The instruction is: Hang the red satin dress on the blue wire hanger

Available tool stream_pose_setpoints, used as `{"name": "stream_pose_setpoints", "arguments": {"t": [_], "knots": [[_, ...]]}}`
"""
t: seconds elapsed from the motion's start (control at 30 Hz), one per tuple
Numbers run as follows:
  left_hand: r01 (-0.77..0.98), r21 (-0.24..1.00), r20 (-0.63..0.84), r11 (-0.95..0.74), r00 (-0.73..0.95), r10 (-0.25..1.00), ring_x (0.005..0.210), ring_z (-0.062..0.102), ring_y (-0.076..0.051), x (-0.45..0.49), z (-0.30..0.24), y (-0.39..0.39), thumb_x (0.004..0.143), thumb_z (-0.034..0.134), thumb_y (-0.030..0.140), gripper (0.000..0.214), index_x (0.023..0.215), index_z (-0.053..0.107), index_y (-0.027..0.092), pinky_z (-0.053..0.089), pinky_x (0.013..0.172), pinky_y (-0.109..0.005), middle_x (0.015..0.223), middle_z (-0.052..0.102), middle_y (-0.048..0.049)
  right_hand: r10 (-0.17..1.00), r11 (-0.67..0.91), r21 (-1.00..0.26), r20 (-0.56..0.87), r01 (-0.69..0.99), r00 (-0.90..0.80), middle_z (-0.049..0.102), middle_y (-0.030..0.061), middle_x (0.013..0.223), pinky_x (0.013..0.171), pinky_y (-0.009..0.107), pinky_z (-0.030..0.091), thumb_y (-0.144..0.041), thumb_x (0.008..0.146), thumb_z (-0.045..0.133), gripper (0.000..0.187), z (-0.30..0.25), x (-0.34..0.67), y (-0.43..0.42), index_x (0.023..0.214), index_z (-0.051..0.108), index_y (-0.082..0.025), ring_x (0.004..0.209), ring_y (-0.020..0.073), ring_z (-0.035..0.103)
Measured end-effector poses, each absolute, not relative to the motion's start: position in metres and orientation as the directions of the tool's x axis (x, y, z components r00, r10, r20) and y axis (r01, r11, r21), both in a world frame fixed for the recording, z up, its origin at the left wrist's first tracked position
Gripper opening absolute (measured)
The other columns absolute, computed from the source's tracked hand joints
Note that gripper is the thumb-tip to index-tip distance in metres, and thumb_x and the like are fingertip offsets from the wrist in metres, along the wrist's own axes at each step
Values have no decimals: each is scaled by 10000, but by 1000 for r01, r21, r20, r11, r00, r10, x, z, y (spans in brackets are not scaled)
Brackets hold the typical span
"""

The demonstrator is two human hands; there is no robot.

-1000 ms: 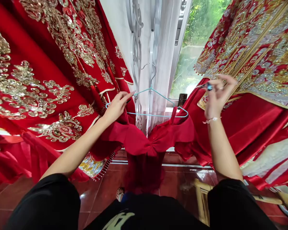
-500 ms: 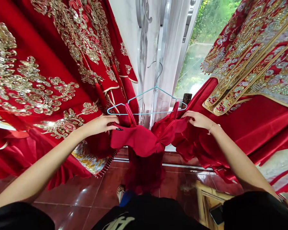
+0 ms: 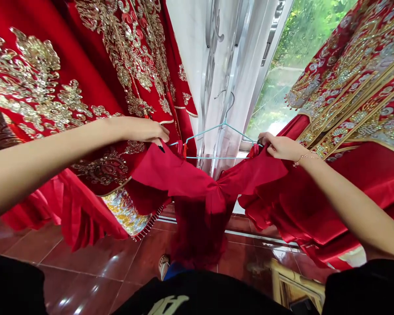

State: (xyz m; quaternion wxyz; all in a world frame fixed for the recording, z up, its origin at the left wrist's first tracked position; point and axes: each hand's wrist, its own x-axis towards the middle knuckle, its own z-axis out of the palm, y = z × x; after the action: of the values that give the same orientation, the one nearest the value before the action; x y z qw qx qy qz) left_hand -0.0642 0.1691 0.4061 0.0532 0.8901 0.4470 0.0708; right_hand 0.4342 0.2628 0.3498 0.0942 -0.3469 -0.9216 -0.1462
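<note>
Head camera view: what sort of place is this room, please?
Probably a place for wedding clothes, such as a bridal shop or a dressing room, though I cannot tell which. Gold-embroidered red robes hang on both sides, and a red dress is on a blue wire hanger by a window.

The red dress [image 3: 197, 192] has been stretched wider, drawn outward by the left hand [image 3: 144, 131] and right hand [image 3: 282, 148] along the blue hanger [image 3: 210, 157].

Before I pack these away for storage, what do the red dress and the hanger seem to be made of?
The dress looks like satin: soft folds, smooth sheen, fibre unclear. The hanger looks like thin wire with a pale blue coating, probably plastic; its hook looks like bare metal.
</note>
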Motion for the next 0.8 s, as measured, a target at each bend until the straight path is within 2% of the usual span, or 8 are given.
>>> {"name": "stream_pose_setpoints", "arguments": {"t": [0.1,0.27,0.37,0.4,0.47,0.53,0.63,0.8], "knots": [[724,216,-137,-656,687,713,817,628,-219,-42,421,191,950,531,453,355,685,591,225,503,865,-390,739,604,-48,524,772,249,273,585,-807,727,98,1044,752,349,510,-157,805,426,537,352,423,257,1325,556,-184,834,236,667],[739,293,103,-607,607,788,940,668,-232,8,443,213,960,517,304,224,846,660,174,509,913,-425,870,626,-48,452,780,383,203,495,-869,716,99,1061,736,316,507,-133,828,444,372,350,417,251,1091,692,-222,962,227,651],[731,203,94,-651,647,757,1014,672,-243,26,441,207,893,571,187,124,937,681,150,498,947,-427,1086,629,-64,448,764,422,198,488,-872,708,110,1057,755,320,511,-127,850,424,343,346,418,249,1048,693,-205,973,229,648],[715,181,98,-675,670,736,1028,667,-240,29,438,201,865,587,153,178,1020,676,152,499,953,-421,1193,610,-77,448,762,418,211,495,-869,706,117,1056,770,328,514,-123,850,417,343,344,419,248,1041,692,-196,977,233,650],[679,218,188,-700,675,713,1045,651,-221,29,427,188,825,602,105,472,1292,563,167,516,945,-404,1407,507,-123,452,763,388,250,517,-856,705,130,1063,796,345,521,-113,842,405,355,340,420,246,1047,688,-181,993,246,656],[651,334,311,-682,607,731,1054,646,-207,27,414,177,817,612,102,701,1471,369,167,541,913,-381,1477,445,-172,458,775,332,292,538,-840,708,131,1071,819,360,524,-105,828,400,372,336,419,243,1064,678,-179,1014,256,659],[643,396,382,-655,533,755,1115,646,-224,30,393,172,854,615,181,629,1452,421,161,539,933,-363,1349,584,-156,494,785,213,351,582,-795,718,113,1044,829,372,523,-109,800,407,376,335,418,240,1075,648,-196,976,257,669],[759,159,477,-632,501,722,1088,672,-250,50,365,192,911,483,176,513,1423,522,188,533,910,-381,1220,698,-133,579,770,-7,427,638,-695,705,77,877,710,363,517,-141,744,451,380,347,423,238,1112,520,-206,710,228,637]]}}
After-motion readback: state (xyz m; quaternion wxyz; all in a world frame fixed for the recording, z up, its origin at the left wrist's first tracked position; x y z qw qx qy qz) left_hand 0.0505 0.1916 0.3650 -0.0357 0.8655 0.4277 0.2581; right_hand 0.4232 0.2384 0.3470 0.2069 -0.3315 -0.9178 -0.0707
